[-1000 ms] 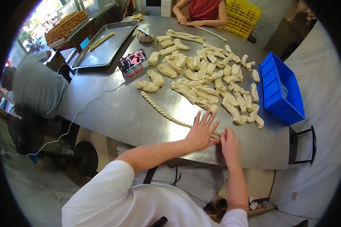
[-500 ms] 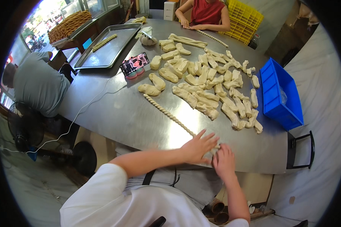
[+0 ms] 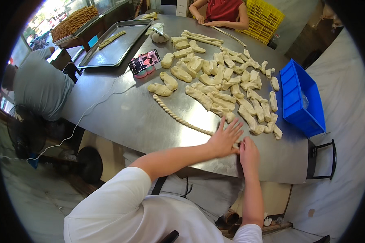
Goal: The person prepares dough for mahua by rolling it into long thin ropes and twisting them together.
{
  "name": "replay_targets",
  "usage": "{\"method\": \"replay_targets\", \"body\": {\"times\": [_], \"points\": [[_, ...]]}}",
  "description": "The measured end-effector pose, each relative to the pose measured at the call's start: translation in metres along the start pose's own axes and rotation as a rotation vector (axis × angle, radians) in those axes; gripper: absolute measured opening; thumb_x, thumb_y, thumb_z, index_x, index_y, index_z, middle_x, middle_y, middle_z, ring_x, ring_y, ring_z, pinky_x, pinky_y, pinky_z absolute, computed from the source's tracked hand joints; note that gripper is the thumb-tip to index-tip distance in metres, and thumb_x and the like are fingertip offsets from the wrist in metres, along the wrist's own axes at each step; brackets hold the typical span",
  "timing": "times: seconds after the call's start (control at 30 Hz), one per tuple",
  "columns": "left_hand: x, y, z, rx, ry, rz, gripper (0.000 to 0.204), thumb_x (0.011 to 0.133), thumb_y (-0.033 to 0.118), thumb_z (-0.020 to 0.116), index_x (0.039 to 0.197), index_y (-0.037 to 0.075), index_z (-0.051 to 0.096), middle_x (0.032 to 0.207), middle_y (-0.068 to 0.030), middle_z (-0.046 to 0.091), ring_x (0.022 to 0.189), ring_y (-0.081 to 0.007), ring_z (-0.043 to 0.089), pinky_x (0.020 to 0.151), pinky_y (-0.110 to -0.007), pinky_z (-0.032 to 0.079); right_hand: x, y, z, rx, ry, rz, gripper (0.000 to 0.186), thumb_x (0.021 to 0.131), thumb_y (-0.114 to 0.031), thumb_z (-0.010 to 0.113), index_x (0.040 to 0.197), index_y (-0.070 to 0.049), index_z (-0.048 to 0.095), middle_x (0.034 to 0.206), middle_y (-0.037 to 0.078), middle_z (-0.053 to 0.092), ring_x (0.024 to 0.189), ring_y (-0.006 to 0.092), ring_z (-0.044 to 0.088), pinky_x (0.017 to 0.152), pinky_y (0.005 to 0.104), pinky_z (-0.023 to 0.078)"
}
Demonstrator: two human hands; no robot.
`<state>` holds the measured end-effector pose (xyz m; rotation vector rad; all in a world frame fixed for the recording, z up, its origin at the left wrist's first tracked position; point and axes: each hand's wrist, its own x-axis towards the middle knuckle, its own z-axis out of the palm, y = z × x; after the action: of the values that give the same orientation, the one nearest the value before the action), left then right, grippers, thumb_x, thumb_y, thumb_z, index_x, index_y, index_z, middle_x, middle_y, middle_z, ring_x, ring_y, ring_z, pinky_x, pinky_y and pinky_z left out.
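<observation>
A long twisted dough rope (image 3: 178, 117) curves across the steel table (image 3: 121, 117) toward me. My left hand (image 3: 226, 137) lies over its near end, fingers spread. Just right of it, my right hand (image 3: 247, 152) is closed round the end of the rope, which is mostly hidden under my fingers. Beyond them many pale dough pieces (image 3: 198, 97) are spread over the table, with longer smooth strips (image 3: 202, 38) behind. A phone (image 3: 144, 61) with its screen on rests on a small stand at the left of the dough.
A steel tray (image 3: 97, 56) holds one twist. A blue crate (image 3: 308, 117) stands at right, yellow crates (image 3: 263, 18) behind. A person in red (image 3: 219, 8) handles a rope opposite; another in grey (image 3: 40, 89) is at left beside a fan (image 3: 24, 133). A white cable (image 3: 83, 115) crosses the left.
Both my hands came toward me, then moved away again toward the dough pieces, my left fingers spreading. The near end of the rope shifted with them.
</observation>
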<state>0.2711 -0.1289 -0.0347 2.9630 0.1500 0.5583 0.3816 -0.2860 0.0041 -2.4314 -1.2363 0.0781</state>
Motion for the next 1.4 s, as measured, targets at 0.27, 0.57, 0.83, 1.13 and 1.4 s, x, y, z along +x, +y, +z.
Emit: {"method": "replay_targets", "body": {"times": [0.27, 0.57, 0.83, 1.13, 1.4], "points": [[-0.041, 0.035, -0.028, -0.054, -0.266, 0.079, 0.100, 0.102, 0.077, 0.052, 0.168, 0.002, 0.046, 0.181, -0.0180, 0.032, 0.170, -0.0427, 0.020, 0.130, -0.077, 0.012, -0.039, 0.011, 0.002, -0.063, -0.002, -0.109, 0.016, 0.095, -0.015, 0.073, 0.101, -0.004, 0.063, 0.104, 0.020, 0.070, 0.100, 0.0432, 0.068, 0.082, 0.0545, 0.056], [-0.039, 0.039, -0.026, -0.092, -0.304, 0.118, 0.105, 0.096, 0.083, 0.055, 0.168, 0.006, 0.047, 0.182, -0.0153, 0.031, 0.170, -0.0375, 0.022, 0.132, -0.074, 0.014, -0.055, 0.028, -0.002, -0.169, -0.171, -0.097, 0.016, 0.095, -0.013, 0.072, 0.107, -0.003, 0.067, 0.116, 0.017, 0.070, 0.103, 0.0396, 0.066, 0.086, 0.0493, 0.057], [-0.052, 0.033, -0.009, -0.169, -0.239, 0.281, 0.110, 0.096, 0.085, 0.052, 0.169, 0.002, 0.042, 0.181, -0.0167, 0.031, 0.170, -0.0425, 0.022, 0.132, -0.074, 0.016, -0.076, 0.022, -0.008, -0.092, 0.059, -0.375, 0.014, 0.097, -0.016, 0.074, 0.104, -0.005, 0.068, 0.121, 0.018, 0.067, 0.112, 0.0416, 0.066, 0.091, 0.0520, 0.056], [-0.039, 0.029, -0.002, -0.157, -0.264, 0.293, 0.106, 0.097, 0.083, 0.053, 0.168, 0.005, 0.047, 0.181, -0.0166, 0.033, 0.170, -0.0401, 0.021, 0.133, -0.071, 0.015, -0.069, 0.030, 0.002, -0.109, 0.110, -0.336, 0.013, 0.099, -0.014, 0.070, 0.107, -0.005, 0.068, 0.125, 0.019, 0.066, 0.118, 0.0420, 0.062, 0.091, 0.0527, 0.056], [0.001, 0.009, 0.026, -0.063, -0.119, 0.250, 0.110, 0.095, 0.083, 0.056, 0.171, 0.005, 0.041, 0.182, -0.0156, 0.031, 0.171, -0.0351, 0.019, 0.133, -0.071, 0.013, -0.034, 0.038, 0.006, -0.191, 0.091, -0.332, 0.022, 0.098, -0.018, 0.074, 0.114, -0.005, 0.066, 0.130, 0.019, 0.068, 0.117, 0.0435, 0.064, 0.095, 0.0508, 0.057]]}}
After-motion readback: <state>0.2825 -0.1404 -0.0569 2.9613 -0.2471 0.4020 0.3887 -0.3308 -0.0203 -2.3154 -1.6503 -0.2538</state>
